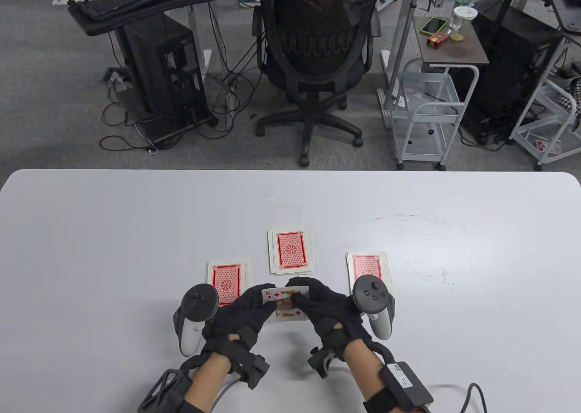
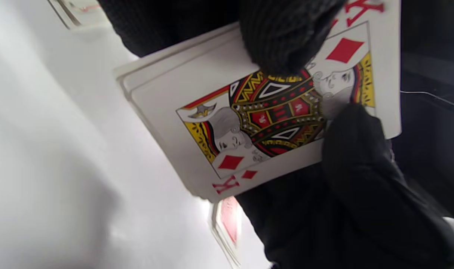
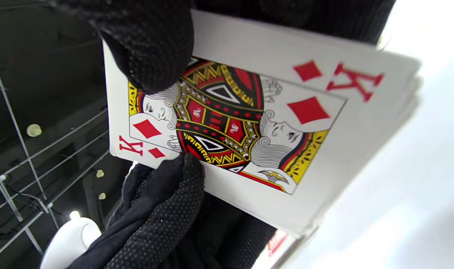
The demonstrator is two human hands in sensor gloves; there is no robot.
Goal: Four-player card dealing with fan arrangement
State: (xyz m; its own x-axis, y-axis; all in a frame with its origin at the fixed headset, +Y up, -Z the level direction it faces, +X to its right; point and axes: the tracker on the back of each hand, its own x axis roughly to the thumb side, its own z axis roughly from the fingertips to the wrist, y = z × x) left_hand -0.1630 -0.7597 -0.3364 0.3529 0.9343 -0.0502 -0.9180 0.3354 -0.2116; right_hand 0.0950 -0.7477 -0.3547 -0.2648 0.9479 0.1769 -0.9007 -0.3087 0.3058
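Note:
Both hands hold a small packet of cards (image 1: 285,305) face up just above the table near its front edge, with the king of diamonds on top. My left hand (image 1: 259,302) grips the packet's left side and my right hand (image 1: 303,296) grips its right side. In the left wrist view the king (image 2: 275,112) fills the frame, with a gloved fingertip (image 2: 287,33) pressing on its face. In the right wrist view the king (image 3: 230,123) shows with a fingertip (image 3: 152,48) on it. Three face-down red-backed piles lie beyond: left (image 1: 225,282), middle (image 1: 291,251), right (image 1: 368,266).
The white table (image 1: 113,231) stretches wide on both sides and toward the far edge. Beyond it on the floor stand an office chair (image 1: 313,45), a computer tower (image 1: 163,77) and a white wire cart (image 1: 426,113).

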